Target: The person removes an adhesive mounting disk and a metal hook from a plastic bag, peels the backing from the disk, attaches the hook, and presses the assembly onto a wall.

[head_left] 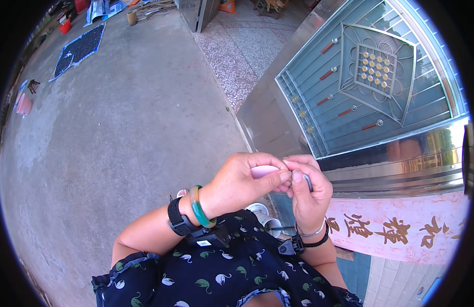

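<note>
My left hand (239, 176) is closed, thumb against forefinger. A smooth, pale pink thing (263, 171) shows inside the curl of its fingers; most of it is hidden. Close against it, my right hand (313, 192) is closed too, with thumb and forefinger pinched together. The edge of a small dark grey thing (308, 182) sticks out beside the right thumb; I cannot make out its kind. The fingertips of both hands meet, and whatever lies between them is too small to tell. Both hands are held up in front of my body, above the floor.
A shiny metal door (372, 71) with a barred glass panel stands at the right. Below it is a pink strip (395, 227) with gold characters. White containers (270, 222) stand below my hands. A dark mat (79, 50) and a pink bucket (24, 105) are far left.
</note>
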Demonstrator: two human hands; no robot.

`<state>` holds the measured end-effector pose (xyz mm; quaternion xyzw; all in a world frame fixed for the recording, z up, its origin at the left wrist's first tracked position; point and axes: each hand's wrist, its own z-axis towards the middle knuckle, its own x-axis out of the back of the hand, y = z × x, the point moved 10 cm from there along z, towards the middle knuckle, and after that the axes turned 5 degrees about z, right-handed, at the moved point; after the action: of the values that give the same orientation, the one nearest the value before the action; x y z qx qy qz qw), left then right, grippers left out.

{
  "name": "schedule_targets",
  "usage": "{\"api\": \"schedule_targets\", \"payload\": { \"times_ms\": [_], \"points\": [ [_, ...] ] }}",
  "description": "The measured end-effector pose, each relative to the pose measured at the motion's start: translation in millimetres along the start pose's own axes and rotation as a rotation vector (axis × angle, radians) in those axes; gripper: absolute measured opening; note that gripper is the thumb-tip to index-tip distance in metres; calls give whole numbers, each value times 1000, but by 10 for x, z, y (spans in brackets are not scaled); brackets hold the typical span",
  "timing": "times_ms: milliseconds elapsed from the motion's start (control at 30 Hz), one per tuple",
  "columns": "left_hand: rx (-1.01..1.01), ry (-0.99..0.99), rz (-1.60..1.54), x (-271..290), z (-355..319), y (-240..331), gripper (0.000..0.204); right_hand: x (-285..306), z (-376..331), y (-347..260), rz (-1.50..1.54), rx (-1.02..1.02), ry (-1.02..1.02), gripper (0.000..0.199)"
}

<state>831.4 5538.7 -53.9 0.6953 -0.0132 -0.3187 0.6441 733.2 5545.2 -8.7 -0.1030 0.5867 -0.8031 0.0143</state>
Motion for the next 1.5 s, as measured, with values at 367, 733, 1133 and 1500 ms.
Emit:
{"api": "schedule_targets", "payload": {
  "times_ms": [367, 733, 1133, 1500],
  "points": [
    [-2, 2, -61, -6, -53, -12, 18, -24, -40, -36, -64, 3, 8, 16],
    [58, 49, -120, 70, -133, -63, 18, -116, -49, 20, 10, -29, -33, 17],
    [53, 142, 179, 257, -123, -124, 15, -113, 95, 196, -92, -3, 32, 6],
    [-39, 450, 107, 624, -203, -77, 15, 3, 110, 174, 29, 80, 192, 7]
  ]
}}
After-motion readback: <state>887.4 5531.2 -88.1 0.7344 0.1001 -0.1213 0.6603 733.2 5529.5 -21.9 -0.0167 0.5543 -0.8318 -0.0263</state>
